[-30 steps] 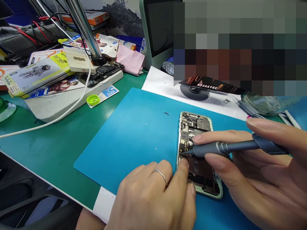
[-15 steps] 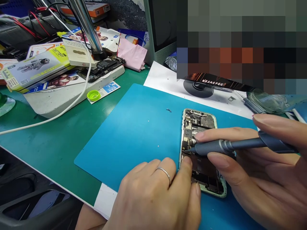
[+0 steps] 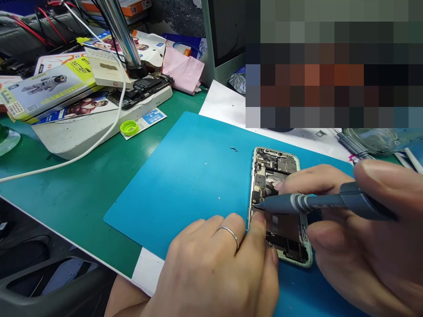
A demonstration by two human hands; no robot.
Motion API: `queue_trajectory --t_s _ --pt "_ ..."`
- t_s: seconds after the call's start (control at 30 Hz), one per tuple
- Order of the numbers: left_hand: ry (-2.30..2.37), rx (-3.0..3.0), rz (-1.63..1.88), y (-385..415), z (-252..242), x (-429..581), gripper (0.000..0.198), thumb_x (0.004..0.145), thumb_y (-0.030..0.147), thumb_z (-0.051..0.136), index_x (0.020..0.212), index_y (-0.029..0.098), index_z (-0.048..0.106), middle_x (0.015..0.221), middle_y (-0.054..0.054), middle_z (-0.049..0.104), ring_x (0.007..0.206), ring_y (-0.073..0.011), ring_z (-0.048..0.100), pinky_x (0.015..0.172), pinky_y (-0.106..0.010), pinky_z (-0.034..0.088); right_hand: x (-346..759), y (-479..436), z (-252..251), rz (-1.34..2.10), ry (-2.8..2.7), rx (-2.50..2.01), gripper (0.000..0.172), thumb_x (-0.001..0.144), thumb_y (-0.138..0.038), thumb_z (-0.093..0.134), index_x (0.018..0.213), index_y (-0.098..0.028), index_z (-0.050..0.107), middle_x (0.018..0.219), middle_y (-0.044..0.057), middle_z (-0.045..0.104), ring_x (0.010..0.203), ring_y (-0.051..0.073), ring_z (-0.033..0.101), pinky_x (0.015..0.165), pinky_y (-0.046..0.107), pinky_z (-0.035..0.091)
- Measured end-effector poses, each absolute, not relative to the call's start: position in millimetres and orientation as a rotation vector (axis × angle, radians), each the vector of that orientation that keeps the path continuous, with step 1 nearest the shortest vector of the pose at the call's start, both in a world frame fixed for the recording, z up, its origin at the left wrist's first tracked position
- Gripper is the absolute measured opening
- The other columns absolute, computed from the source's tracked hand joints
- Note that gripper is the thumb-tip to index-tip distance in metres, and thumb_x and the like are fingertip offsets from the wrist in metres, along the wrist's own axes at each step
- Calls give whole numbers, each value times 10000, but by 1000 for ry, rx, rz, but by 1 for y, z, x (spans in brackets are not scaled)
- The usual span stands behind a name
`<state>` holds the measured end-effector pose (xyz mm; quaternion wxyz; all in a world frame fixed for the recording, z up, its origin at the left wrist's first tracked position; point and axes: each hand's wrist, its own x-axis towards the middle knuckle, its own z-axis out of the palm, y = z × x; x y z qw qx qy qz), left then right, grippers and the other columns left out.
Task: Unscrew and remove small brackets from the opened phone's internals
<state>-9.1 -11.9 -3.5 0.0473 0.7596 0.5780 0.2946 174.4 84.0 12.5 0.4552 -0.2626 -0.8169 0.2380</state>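
Thumb now drawn back, our right hand [image 3: 363,251] clamps the slim grey pen-shaped tool [image 3: 307,204]; our left hand [image 3: 220,264], fingers bunched together, touches the opened, green-rimmed rectangular phone [image 3: 280,225] at four o'clock.

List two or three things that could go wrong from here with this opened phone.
1. The grey pen-like tool in the right hand could slip and scratch exposed parts of the phone.
2. Its tip is close to the left hand, and might jab its index finger.
3. The small dark piece lying loose on the blue mat could be knocked away.
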Motion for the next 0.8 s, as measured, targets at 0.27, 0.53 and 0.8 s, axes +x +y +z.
queue_trajectory --t_s 0.27,0.53,0.8 --pt "1747 2322 929 -10 -3 -7 274 957 188 572 1180 194 731 733 29 608 581 -164 572 477 -374 400 171 83 15 519 -2164 -551 726 945 -70 584 1548 -450 446 1427 -60 681 1139 223 746 908 399 682" --pt "1802 2315 987 -11 -3 -5 268 958 196 566 1153 197 751 710 35 608 556 -160 567 467 -368 387 171 86 18 513 -2209 -598 616 1042 -198 521 1589 -442 376 1465 -69 652 1106 187 733 936 360 663" --pt "1793 2330 975 -10 0 -6 264 956 193 571 1135 195 764 713 34 624 551 -164 579 456 -374 408 169 86 19 484 -2217 -547 625 978 -98 599 1495 -437 502 1446 -73 670 1108 186 736 975 360 637"
